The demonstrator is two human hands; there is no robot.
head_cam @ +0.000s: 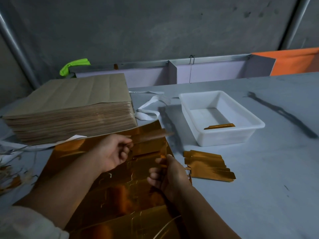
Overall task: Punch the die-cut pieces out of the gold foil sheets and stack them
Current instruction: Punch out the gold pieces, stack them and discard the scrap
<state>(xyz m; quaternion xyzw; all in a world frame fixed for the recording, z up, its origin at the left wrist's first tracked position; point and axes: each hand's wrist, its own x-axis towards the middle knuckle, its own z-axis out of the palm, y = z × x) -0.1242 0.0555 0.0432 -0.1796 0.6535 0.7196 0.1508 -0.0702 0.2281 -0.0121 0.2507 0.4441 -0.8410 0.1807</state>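
A gold foil sheet with die-cut lines lies on the table in front of me. My left hand pinches a long gold die-cut piece that lifts blurred off the sheet's upper right part. My right hand grips the sheet's right edge, fingers curled over the foil. A fanned pile of punched gold pieces lies on the table just right of my right hand. A tall stack of sheets, brown backs up, stands at the back left.
A white plastic tray with a small bundle of gold pieces sits at the back right. White strapping lies between stack and tray. Foil scraps litter the left edge. A low partition bounds the table's far side.
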